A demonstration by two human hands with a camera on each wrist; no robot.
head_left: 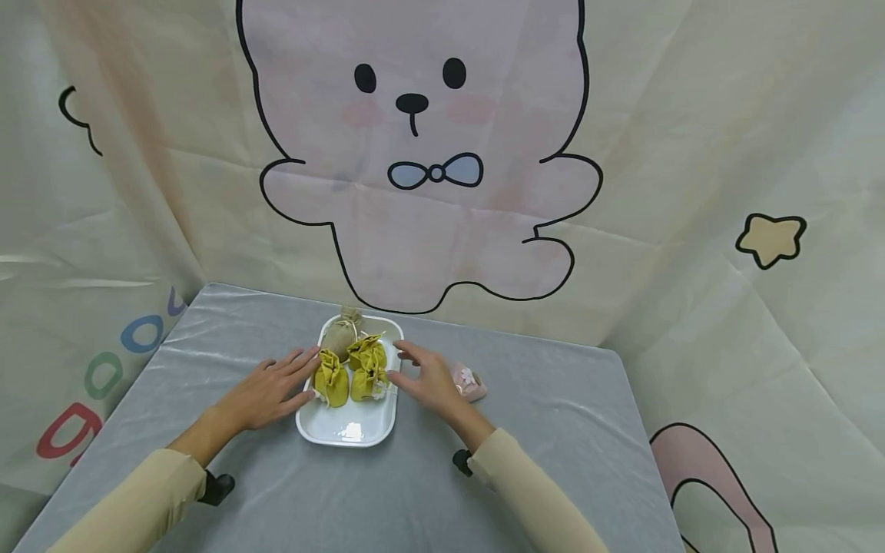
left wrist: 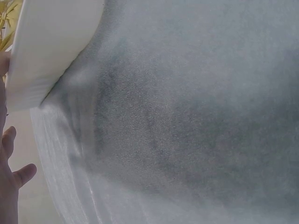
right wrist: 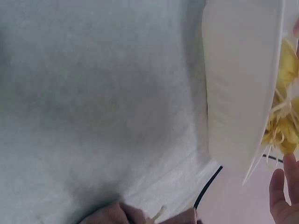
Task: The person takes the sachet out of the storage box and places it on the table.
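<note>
A white tray holds three yellow drawstring pouches, one at left and two at right, the front one partly against the back one. Behind them lies a beige drawstring pouch. My left hand reaches over the tray's left rim, fingers extended beside the left yellow pouch. At the right rim, my right hand has its fingers spread and slightly bent near the right pouches. In the right wrist view, its fingertips come close to a yellow pouch; contact is unclear.
A pink pouch with a pale bow lies on the grey cloth-covered table, right of the tray and partly behind my right hand. Behind the table hangs a printed fabric backdrop with a bear drawing.
</note>
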